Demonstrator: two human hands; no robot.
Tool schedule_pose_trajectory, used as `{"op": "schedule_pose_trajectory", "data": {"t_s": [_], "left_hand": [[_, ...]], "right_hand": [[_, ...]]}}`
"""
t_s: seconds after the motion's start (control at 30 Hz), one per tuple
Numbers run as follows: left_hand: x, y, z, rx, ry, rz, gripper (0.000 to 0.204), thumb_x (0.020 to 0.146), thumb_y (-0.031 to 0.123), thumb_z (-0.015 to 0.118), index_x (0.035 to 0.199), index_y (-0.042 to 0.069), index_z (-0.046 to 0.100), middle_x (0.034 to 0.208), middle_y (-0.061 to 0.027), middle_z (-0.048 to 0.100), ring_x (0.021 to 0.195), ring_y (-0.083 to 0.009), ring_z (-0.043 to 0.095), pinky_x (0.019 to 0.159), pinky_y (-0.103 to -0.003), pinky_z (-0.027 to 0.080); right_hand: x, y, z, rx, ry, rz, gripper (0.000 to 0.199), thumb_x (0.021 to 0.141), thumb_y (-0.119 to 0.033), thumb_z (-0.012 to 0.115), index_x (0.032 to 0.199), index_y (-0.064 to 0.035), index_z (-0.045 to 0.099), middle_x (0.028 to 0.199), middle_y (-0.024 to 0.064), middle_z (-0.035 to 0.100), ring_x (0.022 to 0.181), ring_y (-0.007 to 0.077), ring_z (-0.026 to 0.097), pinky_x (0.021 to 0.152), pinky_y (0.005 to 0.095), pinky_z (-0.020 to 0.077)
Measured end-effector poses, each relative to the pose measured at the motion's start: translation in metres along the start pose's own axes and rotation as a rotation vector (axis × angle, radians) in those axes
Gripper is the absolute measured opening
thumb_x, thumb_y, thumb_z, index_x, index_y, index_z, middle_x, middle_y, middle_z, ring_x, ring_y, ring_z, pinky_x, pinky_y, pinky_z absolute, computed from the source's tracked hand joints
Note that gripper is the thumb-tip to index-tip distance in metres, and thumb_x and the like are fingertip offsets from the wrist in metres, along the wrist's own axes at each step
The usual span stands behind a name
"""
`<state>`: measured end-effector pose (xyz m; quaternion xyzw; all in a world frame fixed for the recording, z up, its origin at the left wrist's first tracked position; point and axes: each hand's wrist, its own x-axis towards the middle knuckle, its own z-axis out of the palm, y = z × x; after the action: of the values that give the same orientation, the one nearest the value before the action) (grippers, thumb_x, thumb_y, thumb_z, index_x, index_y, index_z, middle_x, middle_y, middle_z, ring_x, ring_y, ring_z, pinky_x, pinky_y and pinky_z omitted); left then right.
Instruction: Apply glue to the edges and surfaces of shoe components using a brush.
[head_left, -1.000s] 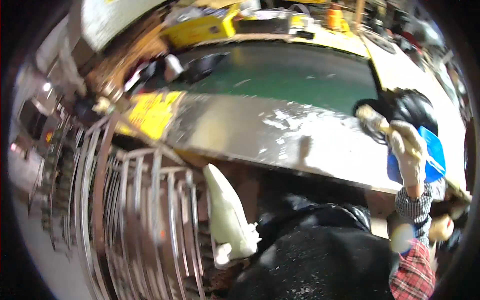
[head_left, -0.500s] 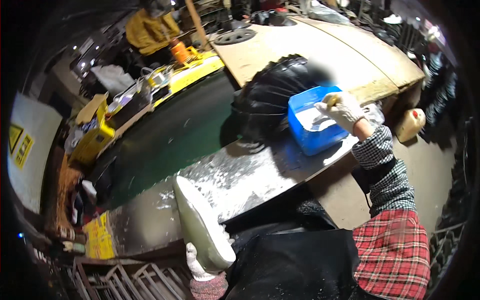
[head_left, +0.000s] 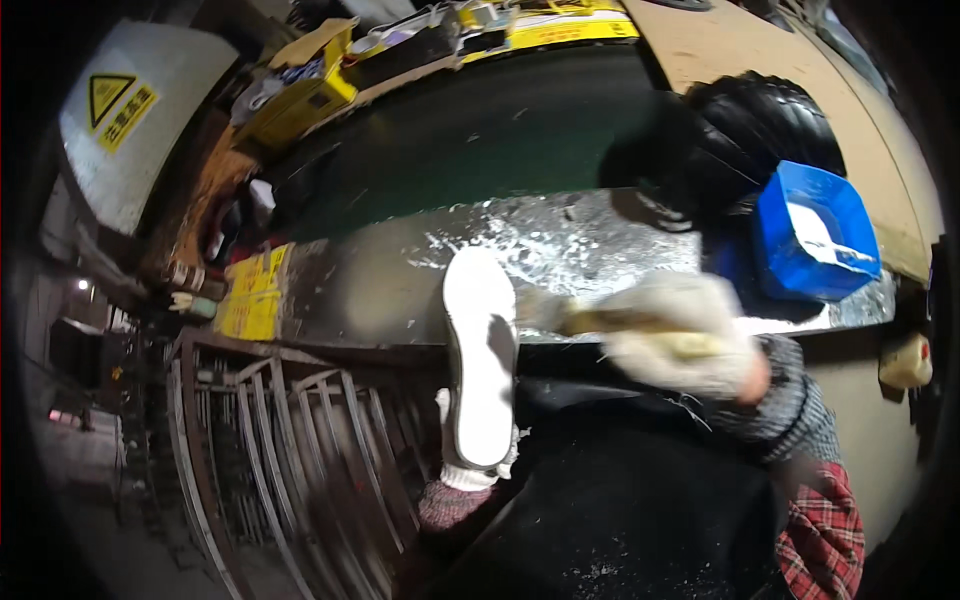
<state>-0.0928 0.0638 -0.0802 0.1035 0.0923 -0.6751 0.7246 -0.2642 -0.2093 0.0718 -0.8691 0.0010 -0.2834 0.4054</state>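
At the near edge of the wet metal table (head_left: 400, 290), the left hand (head_left: 470, 470) is holding a white shoe sole (head_left: 480, 360) upright, fingers clamped on its lower end. The right hand (head_left: 690, 345), fingers closed on a yellowish brush (head_left: 600, 320), is blurring beside the sole; judging by this, coating is only starting, with the blue tub (head_left: 815, 240) sitting apart.

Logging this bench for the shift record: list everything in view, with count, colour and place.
shoe sole: one, white, upright at centre, held from below
brush: one, yellowish, blurred, right of the sole
tub: one, blue, on the bench at right
bench: one, wet metal, across the middle
tyre: one, black, behind the tub
rack: one, metal bars, lower left
left hand: white glove, gripping the sole
right hand: white glove, holding the brush
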Motion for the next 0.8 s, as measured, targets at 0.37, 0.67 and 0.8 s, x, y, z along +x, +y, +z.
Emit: {"op": "schedule_pose_trajectory", "data": {"t_s": [0.37, 0.67, 0.8], "left_hand": [[-0.009, 0.004, -0.099, -0.295, -0.035, 0.111, 0.079, 0.093, 0.065, 0.032, 0.148, 0.008, 0.03, 0.145, -0.0179, 0.042, 0.127, -0.0364, 0.046, 0.108, -0.051, 0.037], [0.002, 0.014, -0.026, -0.291, -0.385, 0.022, 0.071, 0.094, 0.057, 0.044, 0.149, 0.015, 0.028, 0.152, -0.0115, 0.033, 0.136, -0.0367, 0.036, 0.107, -0.063, 0.031], [0.007, 0.01, -0.008, 0.338, -0.096, 0.107, 0.078, 0.091, 0.062, 0.046, 0.148, 0.011, 0.028, 0.145, -0.0187, 0.038, 0.131, -0.038, 0.039, 0.108, -0.055, 0.034]], "right_hand": [[0.027, 0.037, 0.056, 0.225, -0.153, 0.091, 0.017, 0.088, -0.014, 0.065, 0.099, -0.0015, 0.067, 0.082, 0.0069, 0.069, 0.068, 0.0122, 0.064, 0.063, 0.0231, 0.0524], [0.101, 0.026, 0.071, 0.141, -0.169, 0.078, 0.028, 0.089, -0.028, 0.067, 0.088, 0.0002, 0.068, 0.07, 0.008, 0.065, 0.063, 0.0184, 0.063, 0.057, 0.0294, 0.0511], [0.03, 0.028, 0.097, 0.213, -0.211, -0.336, 0.014, 0.086, -0.017, 0.065, 0.084, -0.0037, 0.068, 0.067, 0.0108, 0.062, 0.059, 0.0244, 0.063, 0.053, 0.0336, 0.0503]]}}
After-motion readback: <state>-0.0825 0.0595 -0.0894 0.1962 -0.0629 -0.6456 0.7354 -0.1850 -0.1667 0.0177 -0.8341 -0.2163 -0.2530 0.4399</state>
